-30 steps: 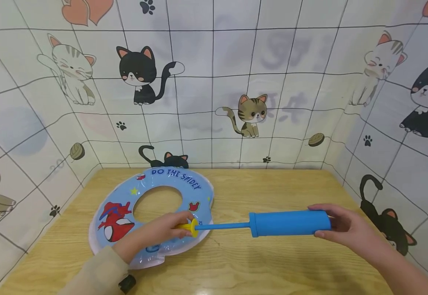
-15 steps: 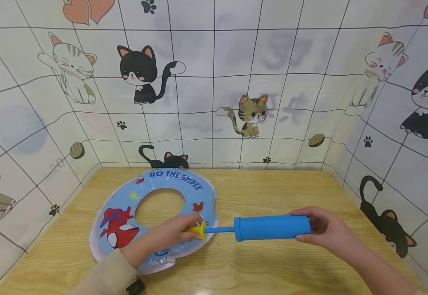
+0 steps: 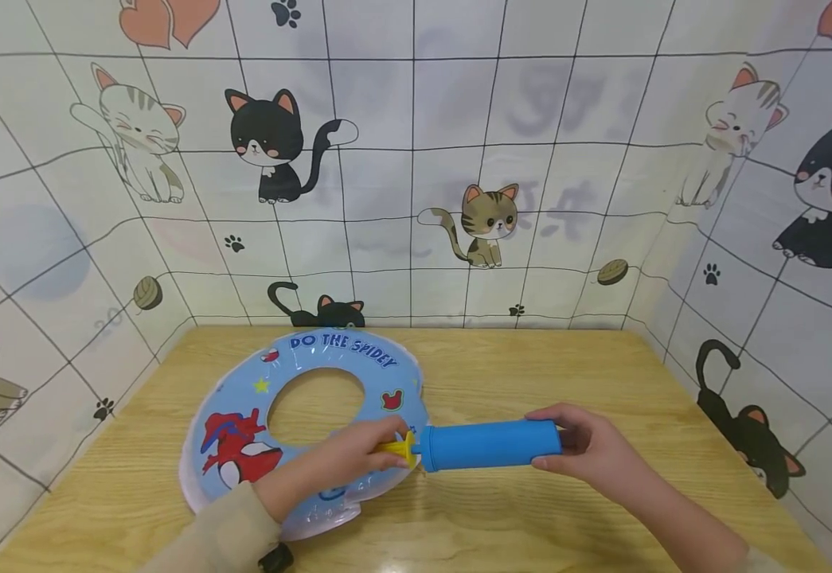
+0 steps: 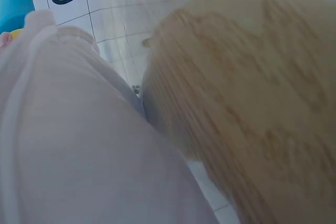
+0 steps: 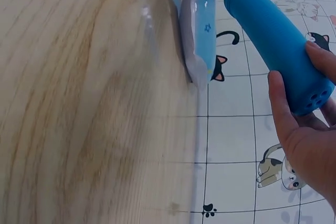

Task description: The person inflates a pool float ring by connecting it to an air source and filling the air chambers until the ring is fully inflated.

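Note:
A blue hand pump lies level between my two hands, above the table. My left hand grips its yellow handle, which sits almost against the end of the barrel. The far end of the barrel is held between the thumb and fingers of my right hand. Small holes show in that end face of the pump in the right wrist view. Behind my left hand, a light blue swim ring with a red cartoon figure lies on the table, partly covered by the forearm.
The wooden table meets a tiled-pattern wall covering with cat drawings at the back and both sides. A pale sleeve fills much of the left wrist view. A small black object shows beside the left sleeve.
My right hand has moved left with the barrel, and the pump's rod has slid almost fully in. My left hand, on the handle, has shifted slightly right; the ring has moved slightly too.

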A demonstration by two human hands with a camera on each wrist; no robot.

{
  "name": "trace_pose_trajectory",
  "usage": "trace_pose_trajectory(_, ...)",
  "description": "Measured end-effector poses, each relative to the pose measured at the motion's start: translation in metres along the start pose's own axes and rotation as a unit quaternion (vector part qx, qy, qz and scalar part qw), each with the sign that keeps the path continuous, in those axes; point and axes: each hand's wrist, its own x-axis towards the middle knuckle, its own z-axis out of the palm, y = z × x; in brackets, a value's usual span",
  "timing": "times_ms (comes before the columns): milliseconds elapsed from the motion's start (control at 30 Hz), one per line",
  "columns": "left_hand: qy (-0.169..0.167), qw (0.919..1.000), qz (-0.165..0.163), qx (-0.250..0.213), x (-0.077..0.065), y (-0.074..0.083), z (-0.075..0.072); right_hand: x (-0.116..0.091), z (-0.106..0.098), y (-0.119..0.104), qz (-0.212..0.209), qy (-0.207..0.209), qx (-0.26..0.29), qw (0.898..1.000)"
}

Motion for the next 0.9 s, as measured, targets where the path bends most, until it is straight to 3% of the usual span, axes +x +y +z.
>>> trace_pose_trajectory(400, -0.014, 0.9998, 0.012, 0.008, 0.005, 0.001, 0.001, 0.002, 0.006, 0.007, 0.004, -0.001, 0.036, 0.999)
trace_pose_trajectory(600, -0.027, 0.9996, 0.004, 0.01, 0.001, -0.01, -0.006, -0.006, -0.006, 0.01, 0.007, 0.033, 0.043, 0.999)
trace_pose_trajectory(900, -0.034, 0.9992, -0.013, 0.016, -0.01, -0.025, -0.02, -0.015, -0.027, 0.011, 0.001, 0.055, 0.009, 0.998)
